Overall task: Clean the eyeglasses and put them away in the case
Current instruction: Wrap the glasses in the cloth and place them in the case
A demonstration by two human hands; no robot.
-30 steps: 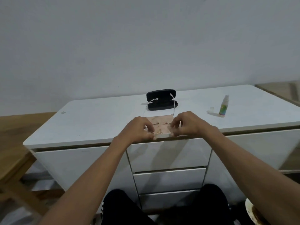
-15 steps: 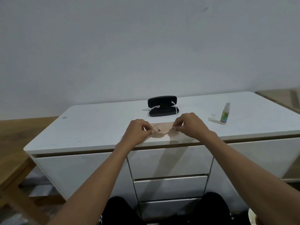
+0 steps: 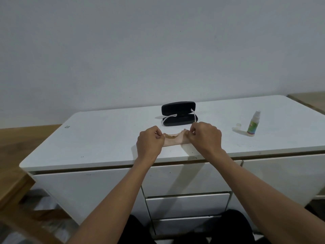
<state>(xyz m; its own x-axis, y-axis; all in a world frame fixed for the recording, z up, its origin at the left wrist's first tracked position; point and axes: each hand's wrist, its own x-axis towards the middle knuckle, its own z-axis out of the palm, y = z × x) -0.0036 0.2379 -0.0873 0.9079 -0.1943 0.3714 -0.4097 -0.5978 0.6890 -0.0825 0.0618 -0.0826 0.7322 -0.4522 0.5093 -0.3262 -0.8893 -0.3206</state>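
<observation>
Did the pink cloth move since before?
Yes. The pink cloth lay at the cabinet top's front edge; now both hands hold it farther back, nearer the black case.

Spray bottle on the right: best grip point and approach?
Take the spray bottle by its straight body below the nozzle, coming from the front edge with the right hand. It stands upright; only a small clear cap sits to its left, so pinching front-to-back probably avoids it.
</observation>
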